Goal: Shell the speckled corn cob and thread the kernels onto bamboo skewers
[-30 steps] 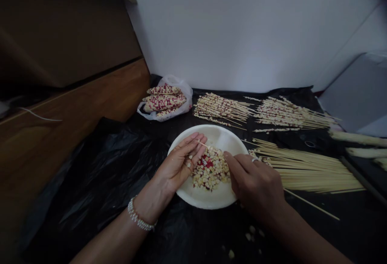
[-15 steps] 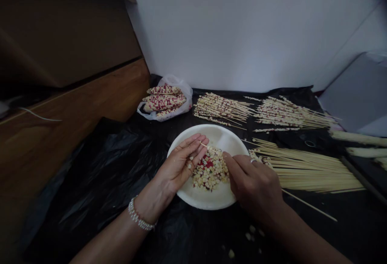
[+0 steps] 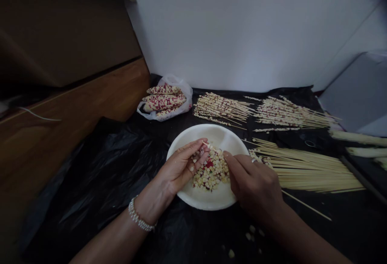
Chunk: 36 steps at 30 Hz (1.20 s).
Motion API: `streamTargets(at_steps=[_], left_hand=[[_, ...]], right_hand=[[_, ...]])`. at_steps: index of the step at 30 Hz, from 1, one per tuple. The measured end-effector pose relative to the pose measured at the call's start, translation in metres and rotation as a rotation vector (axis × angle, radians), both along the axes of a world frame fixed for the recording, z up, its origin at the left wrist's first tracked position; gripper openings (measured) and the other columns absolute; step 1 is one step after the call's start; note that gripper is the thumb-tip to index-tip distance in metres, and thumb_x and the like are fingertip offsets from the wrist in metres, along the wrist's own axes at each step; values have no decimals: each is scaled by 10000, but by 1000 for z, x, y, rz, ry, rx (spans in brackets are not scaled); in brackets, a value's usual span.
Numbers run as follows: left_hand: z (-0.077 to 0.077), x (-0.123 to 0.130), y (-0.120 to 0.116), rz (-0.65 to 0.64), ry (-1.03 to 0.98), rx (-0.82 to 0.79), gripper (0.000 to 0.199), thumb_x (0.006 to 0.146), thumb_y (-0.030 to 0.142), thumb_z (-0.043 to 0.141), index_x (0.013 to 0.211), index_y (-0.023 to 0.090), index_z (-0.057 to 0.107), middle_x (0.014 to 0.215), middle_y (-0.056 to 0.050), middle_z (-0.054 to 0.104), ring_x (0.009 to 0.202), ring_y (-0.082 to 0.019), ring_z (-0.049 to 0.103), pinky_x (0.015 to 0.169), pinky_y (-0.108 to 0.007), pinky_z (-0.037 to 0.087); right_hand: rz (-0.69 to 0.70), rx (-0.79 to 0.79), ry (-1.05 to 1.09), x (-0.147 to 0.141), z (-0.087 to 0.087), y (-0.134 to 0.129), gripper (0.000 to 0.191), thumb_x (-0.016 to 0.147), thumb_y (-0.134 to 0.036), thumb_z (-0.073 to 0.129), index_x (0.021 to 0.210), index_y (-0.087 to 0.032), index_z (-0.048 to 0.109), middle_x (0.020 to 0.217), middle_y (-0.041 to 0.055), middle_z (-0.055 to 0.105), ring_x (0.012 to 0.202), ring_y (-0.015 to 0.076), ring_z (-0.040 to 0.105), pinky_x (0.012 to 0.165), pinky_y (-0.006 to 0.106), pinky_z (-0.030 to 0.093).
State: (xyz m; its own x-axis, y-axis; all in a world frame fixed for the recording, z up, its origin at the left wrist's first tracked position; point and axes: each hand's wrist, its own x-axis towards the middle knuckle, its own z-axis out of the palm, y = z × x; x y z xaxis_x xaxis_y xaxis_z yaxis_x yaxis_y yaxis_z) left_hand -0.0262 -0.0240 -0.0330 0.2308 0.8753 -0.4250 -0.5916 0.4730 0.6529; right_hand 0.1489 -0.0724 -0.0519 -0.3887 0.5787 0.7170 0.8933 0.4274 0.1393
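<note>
A thin wooden skewer point(image 3: 306, 204) runs through my right hand point(image 3: 255, 179), whose fingers are closed around it over the right rim of a white bowl point(image 3: 208, 203). Its far end reaches toward the fingertips of my left hand point(image 3: 178, 165). That hand is cupped, palm turned in, with a few loose corn kernels point(image 3: 192, 168) in it; thumb and fingers meet near the skewer's tip. Whether a kernel sits on the tip is too small to tell. Below both hands, pale and dark red corn kernels point(image 3: 211, 179) lie in the bowl.
Bare skewers point(image 3: 314, 171) lie right of the bowl. Behind it are two piles of kernel-threaded skewers point(image 3: 223, 107) and a plastic bag point(image 3: 189, 94) of speckled corn cobs point(image 3: 165, 102). Stripped cobs point(image 3: 359, 138) lie far right. Black plastic sheeting point(image 3: 99, 175) covers the surface; a wall rises behind.
My left thumb and fingers have closed in around the skewer's tip. The skewer's rear end has shifted slightly left, toward my left hand. The bowl has not moved.
</note>
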Motion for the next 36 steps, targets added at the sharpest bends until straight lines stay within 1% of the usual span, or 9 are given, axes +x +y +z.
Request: streamTargets(at_steps=[6,11,13,16,18,20,24,30,36], left_hand=[[-3,-1,-1,-77,41,41,166,789,113,632,934,83,705,834,-85,702,780,-111,658,774,-191,543],[-2,1,-3,-156,78,47,161,785,127,644,930,90,702,793,-70,706,731,-104,653,780,-199,536],[-1,0,-2,-166,49,36,173,794,134,635,951,91,693,792,-66,706,726,-107,655,783,-212,537],[1,-2,2,-137,-86,-27,263,866,261,550,1020,79,662,852,-96,708,781,-137,669,816,-250,534],[3,-5,5,-123,-181,-64,406,905,371,452,1111,61,615,955,-144,698,890,-188,668,838,-300,531],[4,-9,8,-110,-246,-59,495,919,416,382,1209,51,548,1062,-185,670,1008,-237,638,860,-358,522],[6,-13,9,-87,-311,10,557,928,439,316,1312,59,452,1185,-209,619,1130,-280,573,884,-427,503],[9,-10,8,7,-284,21,576,932,438,296,1321,37,439,1224,-223,595,1152,-277,561,915,-406,485],[11,-8,6,-25,-274,47,538,935,398,321,1308,35,459,1233,-217,592,1155,-273,560,940,-397,471]], right_hand=[[1,-2,8,-2,-1,-1,258,836,-105,516,1067,-117,631,737,32,636,591,120,516,529,279,327],[3,-13,16,-4,0,-1,242,837,-113,532,1056,-113,635,739,33,639,612,130,533,550,281,330],[-9,-20,8,-3,0,-1,248,837,-119,537,1066,-121,633,740,29,640,606,126,525,553,279,324],[-22,-10,-3,-2,2,0,247,843,-136,530,1066,-133,636,746,27,648,582,119,499,548,277,312],[-15,10,3,-1,4,0,241,845,-136,524,1053,-133,644,736,27,649,583,117,493,550,273,308],[-2,22,7,0,7,0,239,844,-127,519,1044,-133,649,725,25,647,591,117,491,556,271,307],[22,6,-7,0,8,0,243,846,-121,509,1038,-133,657,730,28,641,603,129,489,567,284,314],[62,-36,-22,-1,7,1,227,849,-113,507,1014,-124,664,727,30,631,643,142,505,573,300,317],[71,-32,-55,-3,8,1,228,864,-114,482,999,-126,665,701,30,622,635,137,493,573,300,300]])
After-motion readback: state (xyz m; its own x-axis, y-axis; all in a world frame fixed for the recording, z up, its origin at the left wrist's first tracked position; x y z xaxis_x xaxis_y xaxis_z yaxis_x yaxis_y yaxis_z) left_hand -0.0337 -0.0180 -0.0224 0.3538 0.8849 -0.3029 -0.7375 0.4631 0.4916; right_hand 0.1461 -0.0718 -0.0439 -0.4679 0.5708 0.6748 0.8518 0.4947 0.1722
